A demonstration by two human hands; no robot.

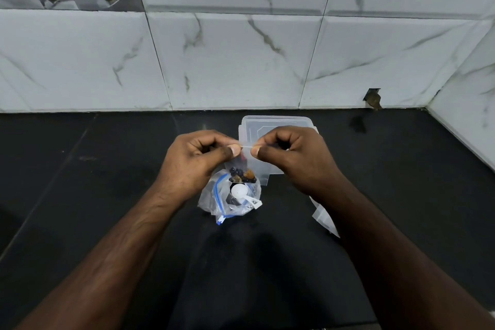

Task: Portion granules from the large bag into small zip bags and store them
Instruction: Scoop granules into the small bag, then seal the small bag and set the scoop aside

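Left hand [197, 158] and right hand [292, 155] each pinch the top edge of a small clear zip bag [245, 166] holding dark and brown granules [242, 175]. It hangs just above the large crumpled clear bag [230, 199] with a white plastic scoop [242, 193]; behind that bag, a clear plastic box [276, 126].

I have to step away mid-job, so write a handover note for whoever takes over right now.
Left hand and right hand each pinch the top edge of a small zip bag holding dark and brown granules.
Below it sits the large bag, open, a white scoop inside.
A clear container stands behind; spare bags lie right.
Done: this bag filled.
Left: seal it, store it, fill more.
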